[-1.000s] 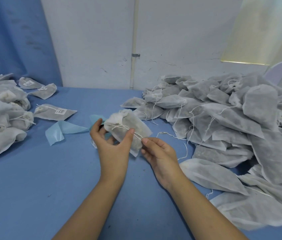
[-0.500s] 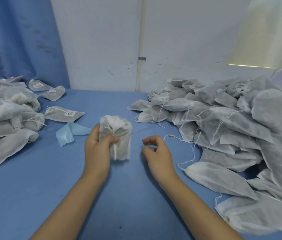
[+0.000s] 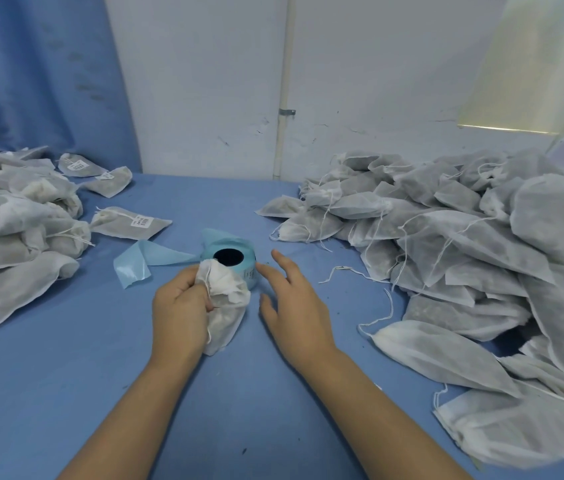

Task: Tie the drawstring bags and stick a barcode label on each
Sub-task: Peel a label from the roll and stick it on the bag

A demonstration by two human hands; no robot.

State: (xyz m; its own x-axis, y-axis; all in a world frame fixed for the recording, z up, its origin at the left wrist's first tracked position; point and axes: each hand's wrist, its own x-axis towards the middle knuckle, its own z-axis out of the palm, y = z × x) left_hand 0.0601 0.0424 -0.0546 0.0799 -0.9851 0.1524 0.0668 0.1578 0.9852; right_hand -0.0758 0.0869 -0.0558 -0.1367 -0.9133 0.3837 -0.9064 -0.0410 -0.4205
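Note:
My left hand (image 3: 180, 306) grips a white drawstring bag (image 3: 226, 306) by its gathered neck, the bag hanging down toward the blue table (image 3: 66, 393). Just behind it stands a light blue roll of barcode labels (image 3: 235, 261), its dark core facing up and its backing strip (image 3: 142, 261) trailing left. My right hand (image 3: 294, 303) is spread open just right of the roll, a fingertip close to the roll's side. Whether it touches the roll I cannot tell.
A large heap of white bags (image 3: 464, 254) with loose strings fills the right side. A pile of tied, labelled bags (image 3: 14, 223) lies at the left, one labelled bag (image 3: 131, 225) apart from it. A white wall with a pipe (image 3: 282, 98) stands behind.
My left hand has lowered the bag, uncovering the label roll behind it. My right hand has opened from a curl and moved forward toward the roll.

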